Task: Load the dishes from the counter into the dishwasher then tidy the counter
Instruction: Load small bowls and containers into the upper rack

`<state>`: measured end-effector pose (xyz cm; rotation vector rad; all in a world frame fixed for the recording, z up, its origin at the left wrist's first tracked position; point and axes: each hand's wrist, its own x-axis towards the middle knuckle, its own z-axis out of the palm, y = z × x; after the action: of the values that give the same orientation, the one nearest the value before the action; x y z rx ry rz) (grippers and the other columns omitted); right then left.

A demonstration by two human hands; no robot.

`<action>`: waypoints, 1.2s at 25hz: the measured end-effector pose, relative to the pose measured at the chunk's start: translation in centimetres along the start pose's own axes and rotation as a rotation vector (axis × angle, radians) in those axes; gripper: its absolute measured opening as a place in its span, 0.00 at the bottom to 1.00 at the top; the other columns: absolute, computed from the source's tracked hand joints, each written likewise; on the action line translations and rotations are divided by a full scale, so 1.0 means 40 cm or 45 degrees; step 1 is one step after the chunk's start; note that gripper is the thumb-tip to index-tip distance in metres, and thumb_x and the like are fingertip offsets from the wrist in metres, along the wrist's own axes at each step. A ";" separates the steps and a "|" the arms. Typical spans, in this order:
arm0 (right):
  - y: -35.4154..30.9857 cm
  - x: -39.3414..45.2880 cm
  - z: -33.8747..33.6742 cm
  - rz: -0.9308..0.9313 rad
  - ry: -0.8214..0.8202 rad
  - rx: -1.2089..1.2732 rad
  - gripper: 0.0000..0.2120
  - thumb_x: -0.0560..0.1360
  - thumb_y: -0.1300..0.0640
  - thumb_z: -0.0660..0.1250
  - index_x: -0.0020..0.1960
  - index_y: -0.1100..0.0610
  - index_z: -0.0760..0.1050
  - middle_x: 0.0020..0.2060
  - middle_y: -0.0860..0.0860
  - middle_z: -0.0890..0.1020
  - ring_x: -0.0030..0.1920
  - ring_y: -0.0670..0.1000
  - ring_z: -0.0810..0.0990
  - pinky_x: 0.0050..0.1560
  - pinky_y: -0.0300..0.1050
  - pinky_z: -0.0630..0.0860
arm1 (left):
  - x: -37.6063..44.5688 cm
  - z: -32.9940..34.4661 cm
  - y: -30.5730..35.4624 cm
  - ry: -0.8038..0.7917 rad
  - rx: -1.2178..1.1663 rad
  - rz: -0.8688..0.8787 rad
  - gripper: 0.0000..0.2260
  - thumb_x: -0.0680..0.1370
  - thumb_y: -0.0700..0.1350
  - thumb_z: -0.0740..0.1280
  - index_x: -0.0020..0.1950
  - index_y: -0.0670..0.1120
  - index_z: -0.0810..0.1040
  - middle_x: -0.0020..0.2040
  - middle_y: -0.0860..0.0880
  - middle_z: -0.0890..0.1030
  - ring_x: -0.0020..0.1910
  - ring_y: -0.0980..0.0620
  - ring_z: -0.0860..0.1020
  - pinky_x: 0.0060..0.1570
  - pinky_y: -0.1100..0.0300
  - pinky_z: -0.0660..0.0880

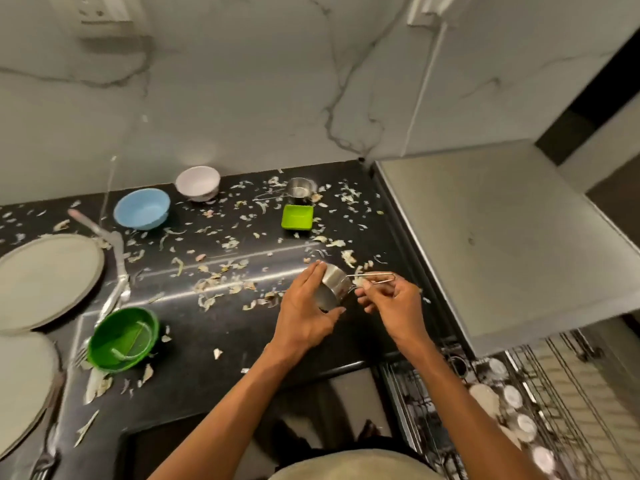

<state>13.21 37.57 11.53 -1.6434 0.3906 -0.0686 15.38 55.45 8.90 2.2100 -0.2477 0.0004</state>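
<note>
Left hand (pixel 304 306) curls its fingers round a small steel cup (pixel 332 287) just above the black worktop (pixel 221 317); right hand (pixel 391 299) pinches its wire handle (pixel 375 277), near the green square dish (pixel 297 218)

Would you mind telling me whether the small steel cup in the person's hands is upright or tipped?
Tipped. The steel cup lies on its side between the left hand and right hand, wire handle pointing right.
</note>
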 end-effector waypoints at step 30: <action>0.424 -0.463 -1.014 0.305 1.097 -0.482 0.18 0.72 0.66 0.70 0.59 0.52 0.76 0.52 0.46 0.76 0.52 0.47 0.77 0.53 0.50 0.78 | -0.293 1.078 0.705 -1.094 0.101 -0.390 0.27 0.59 0.63 0.80 0.49 0.47 0.82 0.43 0.52 0.83 0.40 0.57 0.81 0.38 0.63 0.77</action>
<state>-18.83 3.22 3.19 -1.8622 1.3155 -0.5605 -4.94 6.95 3.92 2.1822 -0.3720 -1.1319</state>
